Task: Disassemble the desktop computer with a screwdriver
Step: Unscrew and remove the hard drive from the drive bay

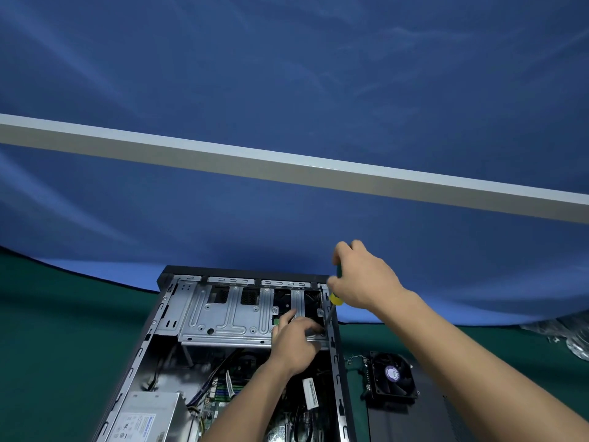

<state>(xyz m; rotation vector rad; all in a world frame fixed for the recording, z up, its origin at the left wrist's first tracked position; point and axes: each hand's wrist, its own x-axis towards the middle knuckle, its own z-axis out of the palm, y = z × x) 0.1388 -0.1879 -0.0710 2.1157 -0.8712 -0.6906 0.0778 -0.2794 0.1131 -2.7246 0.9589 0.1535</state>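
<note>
An open desktop computer case (165, 317) lies on the green table, its side panel off. A silver drive cage (223, 317) spans its far end. My right hand (363, 279) grips the green and yellow handle of a screwdriver (334, 299), whose dark shaft points down at the cage's right corner by the case wall. My left hand (296, 339) rests on the cage's right end, its fingers curled near the screwdriver tip; what they pinch is hidden. A power supply (143, 416) sits in the near left corner, with the motherboard (229, 390) and cables beside it.
A black cooler fan (393, 378) with its heatsink lies on the table right of the case. A dark panel (411, 422) lies flat in front of it. Crumpled clear plastic (570, 339) sits at the far right. A blue cloth backdrop (287, 74) with a grey bar rises behind.
</note>
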